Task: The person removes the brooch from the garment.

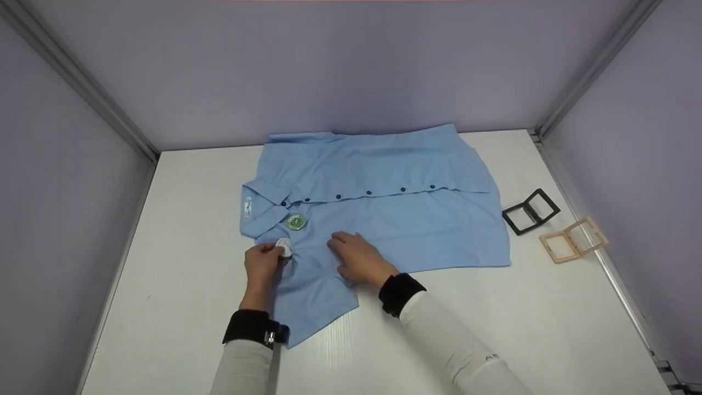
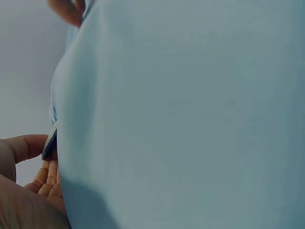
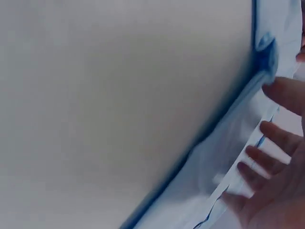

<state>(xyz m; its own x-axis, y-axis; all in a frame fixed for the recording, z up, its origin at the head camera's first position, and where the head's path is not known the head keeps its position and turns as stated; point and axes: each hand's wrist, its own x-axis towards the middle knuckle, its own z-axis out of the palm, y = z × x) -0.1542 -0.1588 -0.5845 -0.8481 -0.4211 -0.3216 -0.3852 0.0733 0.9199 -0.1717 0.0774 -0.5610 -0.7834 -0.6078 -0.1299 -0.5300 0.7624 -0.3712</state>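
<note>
A light blue button-up shirt (image 1: 428,230) lies spread sideways, its collar (image 1: 266,200) to the left. My left hand (image 1: 262,264) pinches a white round badge (image 1: 284,247) between thumb and fingers, against the shirt front below the collar. Edge-on in the left wrist view, the badge (image 2: 49,142) sits at the cloth with its back hidden. Just above it, a green round badge (image 1: 296,222) rests on the shirt. My right hand (image 1: 359,260) rests on the fabric to the right, its fingers extended and slightly spread in the right wrist view.
At the right side of the white table (image 1: 181,285) stand a black hinged frame (image 1: 521,211) and a tan hinged frame (image 1: 570,241). Grey panels wall the table at the back and both sides. A shirt sleeve (image 1: 318,312) extends toward the front.
</note>
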